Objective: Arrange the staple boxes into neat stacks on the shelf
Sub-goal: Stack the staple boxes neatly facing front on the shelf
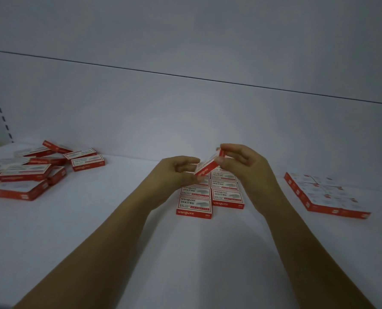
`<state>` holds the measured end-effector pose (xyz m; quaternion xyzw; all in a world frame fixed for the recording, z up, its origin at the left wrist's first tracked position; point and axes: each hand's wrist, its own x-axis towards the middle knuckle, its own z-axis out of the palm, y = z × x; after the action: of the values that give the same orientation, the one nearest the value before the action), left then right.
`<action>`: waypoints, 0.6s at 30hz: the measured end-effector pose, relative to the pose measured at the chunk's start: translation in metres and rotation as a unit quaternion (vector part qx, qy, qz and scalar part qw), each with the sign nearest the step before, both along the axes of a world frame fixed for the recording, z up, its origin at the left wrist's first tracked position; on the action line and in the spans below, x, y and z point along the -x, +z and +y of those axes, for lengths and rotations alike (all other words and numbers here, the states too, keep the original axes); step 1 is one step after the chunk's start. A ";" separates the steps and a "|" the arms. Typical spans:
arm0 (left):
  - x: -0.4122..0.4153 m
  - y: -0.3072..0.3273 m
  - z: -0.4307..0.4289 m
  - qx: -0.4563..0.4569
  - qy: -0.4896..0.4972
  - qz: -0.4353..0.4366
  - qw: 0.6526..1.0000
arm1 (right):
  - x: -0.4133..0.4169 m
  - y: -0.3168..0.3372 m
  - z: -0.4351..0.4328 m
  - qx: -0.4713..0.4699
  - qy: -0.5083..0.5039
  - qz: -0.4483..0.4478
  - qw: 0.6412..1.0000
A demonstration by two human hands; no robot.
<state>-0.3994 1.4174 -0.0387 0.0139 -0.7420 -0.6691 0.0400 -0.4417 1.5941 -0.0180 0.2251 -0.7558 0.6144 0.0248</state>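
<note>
Red-and-white staple box (209, 165) is held tilted in mid-air, pinched at each end between both hands, seemingly so it can be squared up before being set down. Left hand (174, 172) curls its fingers (185, 161) round the lower end; right hand (245, 166) pinches the raised end between thumb and curled fingers, neither set spread wide. Directly beneath the fingers, flat on the white shelf (118, 219), lie two tidy rows of boxes (210, 197), likely the box's destination. Well off to the left of the fingers sits a jumbled heap (29, 172) yet to be sorted; to their right, a squared-off block (323, 195) looks finished
</note>
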 end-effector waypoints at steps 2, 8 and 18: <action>-0.002 -0.001 0.002 0.000 -0.010 0.024 1.000 | -0.008 0.000 -0.007 -0.061 0.007 0.074 0.995; -0.001 -0.004 0.007 0.072 0.016 0.048 0.996 | -0.016 -0.008 -0.021 -0.142 -0.003 0.208 0.968; -0.004 0.012 0.000 0.039 0.059 0.109 0.992 | -0.001 -0.002 0.001 -0.154 -0.024 0.070 0.985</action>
<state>-0.3950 1.4178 -0.0266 -0.0173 -0.7567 -0.6336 0.1602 -0.4405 1.5953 -0.0195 0.2501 -0.8430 0.4728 0.0577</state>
